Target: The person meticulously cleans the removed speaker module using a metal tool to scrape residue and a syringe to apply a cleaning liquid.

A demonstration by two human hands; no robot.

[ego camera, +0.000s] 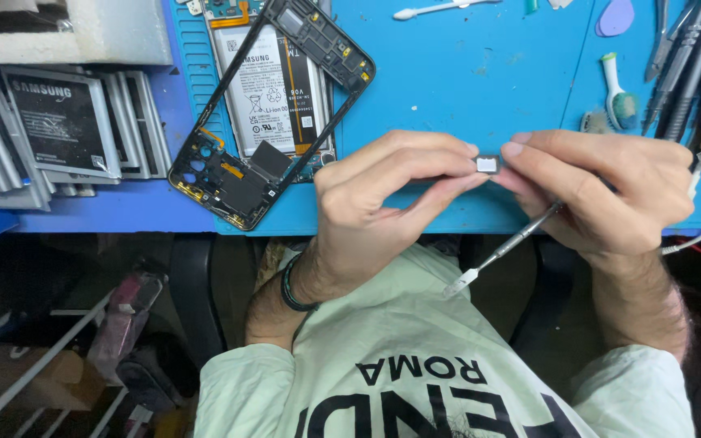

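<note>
While both hands meet in the middle of the frame, the left hand (383,203) and the right hand (602,191) pinch a small square component (488,165) between their fingertips, just below the centre of the blue work mat (464,73). The left thumb and forefinger close on its left edge, the right thumb and forefinger on its right edge. The right hand also keeps a thin metal spudger (501,251) tucked under its fingers, the flat tip pointing down-left over the pale green shirt (415,341). A dark band (290,288) circles the left wrist.

In the upper centre-left of the frame lies an opened phone with its battery (265,89) exposed, and a black mid-frame (241,174) rests tilted across it. Spare batteries (50,130) stand stacked at the upper left. A cotton swab (436,10) lies at the top, a small brush (620,93) and metal tools (683,57) at the upper right.
</note>
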